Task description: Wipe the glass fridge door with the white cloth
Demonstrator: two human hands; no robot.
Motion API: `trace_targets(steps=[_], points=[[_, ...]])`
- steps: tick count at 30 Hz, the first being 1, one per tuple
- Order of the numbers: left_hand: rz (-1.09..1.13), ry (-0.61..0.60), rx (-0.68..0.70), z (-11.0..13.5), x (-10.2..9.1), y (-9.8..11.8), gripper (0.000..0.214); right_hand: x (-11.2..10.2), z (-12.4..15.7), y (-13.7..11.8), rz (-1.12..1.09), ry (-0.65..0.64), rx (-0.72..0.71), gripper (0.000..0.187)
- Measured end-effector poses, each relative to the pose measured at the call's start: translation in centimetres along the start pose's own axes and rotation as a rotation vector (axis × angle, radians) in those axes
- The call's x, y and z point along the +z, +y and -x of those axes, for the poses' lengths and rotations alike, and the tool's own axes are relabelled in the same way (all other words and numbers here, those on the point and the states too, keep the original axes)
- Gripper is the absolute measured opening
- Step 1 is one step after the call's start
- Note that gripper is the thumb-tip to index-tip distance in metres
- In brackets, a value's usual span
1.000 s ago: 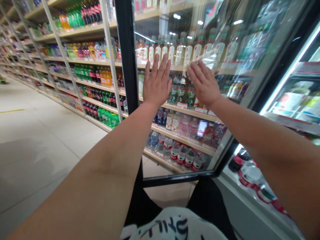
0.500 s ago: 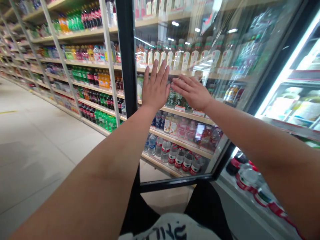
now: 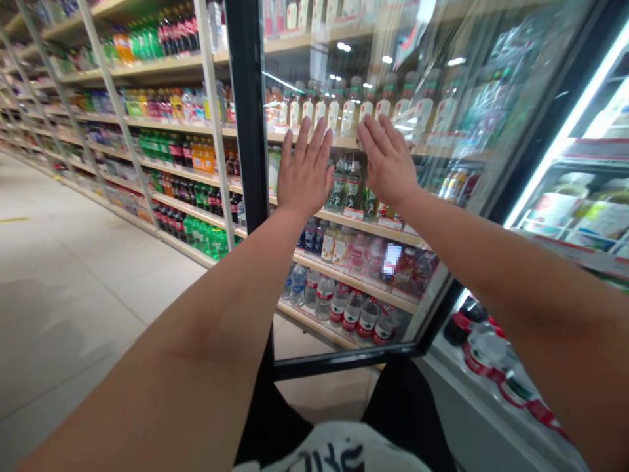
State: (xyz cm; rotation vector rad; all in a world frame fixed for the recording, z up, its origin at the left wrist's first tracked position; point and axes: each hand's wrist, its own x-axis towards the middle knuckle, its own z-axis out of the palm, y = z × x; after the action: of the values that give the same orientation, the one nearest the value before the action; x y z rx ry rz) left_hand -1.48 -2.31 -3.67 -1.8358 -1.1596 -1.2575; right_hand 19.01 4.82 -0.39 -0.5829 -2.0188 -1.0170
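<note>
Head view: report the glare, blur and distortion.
In the head view, light reflections glare on the glass door; also in the head view, the shelves at far left are soft, both forearms swell toward the lower corners, and a pixelated patch sits below the right hand.

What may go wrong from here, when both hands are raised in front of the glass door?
1. The bare left hand and right hand might leave smudges on the glass door if they press it; whether they touch it now is hard to tell.
2. The door's black lower bar appears close to the dark-clad legs, so a swing of the door could perhaps bump them.
</note>
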Motion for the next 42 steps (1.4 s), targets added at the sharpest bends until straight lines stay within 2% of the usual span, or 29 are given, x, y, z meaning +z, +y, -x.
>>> trace_targets(steps=[4,5,9,10,12,14,16,17,20,22,25,27,28,31,33,37,38,39,42], points=[[-0.028,0.006,0.000,0.0,0.0,0.1,0.067,0.1,-0.3,0.4,-0.020,-0.073,-0.138,0.066],[-0.038,0.004,-0.002,0.0,0.0,0.0,0.067,0.1,-0.5,0.7,-0.023,-0.070,-0.133,0.065],[-0.052,0.009,0.010,0.1,0.1,-0.1,0.067,0.1,-0.8,2.4,-0.045,0.134,0.159,0.061],[-0.052,0.015,0.013,0.1,0.2,-0.1,0.067,0.2,-0.6,2.6,-0.053,0.166,0.188,0.061],[-0.058,0.017,0.012,0.0,0.2,-0.2,0.067,0.3,0.1,2.5,-0.071,0.121,0.105,0.062],[-0.064,0.007,0.004,0.0,0.3,-0.2,0.067,0.3,0.6,2.2,-0.084,-0.014,-0.066,0.063],[-0.057,-0.003,0.000,0.0,0.2,-0.2,0.067,0.2,0.6,2.2,-0.085,-0.089,-0.145,0.062],[-0.047,-0.007,-0.002,0.0,0.2,-0.2,0.068,0.1,0.4,2.3,-0.080,-0.075,-0.122,0.061],[-0.016,-0.020,-0.012,0.0,0.1,0.0,0.069,0.2,0.1,2.8,-0.066,0.088,0.093,0.059],[-0.026,-0.035,-0.020,0.0,0.0,0.1,0.070,0.6,0.3,2.6,-0.065,0.119,0.127,0.061],[-0.065,-0.055,-0.027,0.0,-0.2,0.2,0.072,0.8,0.9,2.2,-0.083,-0.006,-0.098,0.061],[-0.074,-0.065,-0.038,-0.1,-0.2,0.2,0.074,0.6,0.9,2.7,-0.096,-0.046,-0.188,0.062],[-0.073,-0.069,-0.047,-0.1,-0.2,0.3,0.076,0.5,0.8,3.1,-0.097,-0.026,-0.170,0.063],[-0.051,-0.073,-0.069,-0.2,-0.2,0.3,0.080,0.3,0.8,4.4,-0.079,0.114,0.045,0.064],[-0.034,-0.063,-0.065,-0.2,-0.2,0.3,0.077,0.4,1.1,4.3,-0.068,0.132,0.092,0.061],[0.002,-0.048,-0.048,-0.2,-0.1,0.3,0.071,0.5,1.6,3.2,-0.077,-0.032,-0.169,0.058],[0.013,-0.051,-0.051,-0.2,-0.1,0.3,0.071,0.5,1.5,3.1,-0.080,-0.029,-0.180,0.058],[0.023,-0.057,-0.056,-0.1,-0.1,0.3,0.072,0.4,1.3,3.3,-0.082,0.005,-0.143,0.058],[0.039,-0.055,-0.056,-0.1,-0.2,0.3,0.072,0.4,0.9,3.8,-0.083,0.175,0.087,0.061]])
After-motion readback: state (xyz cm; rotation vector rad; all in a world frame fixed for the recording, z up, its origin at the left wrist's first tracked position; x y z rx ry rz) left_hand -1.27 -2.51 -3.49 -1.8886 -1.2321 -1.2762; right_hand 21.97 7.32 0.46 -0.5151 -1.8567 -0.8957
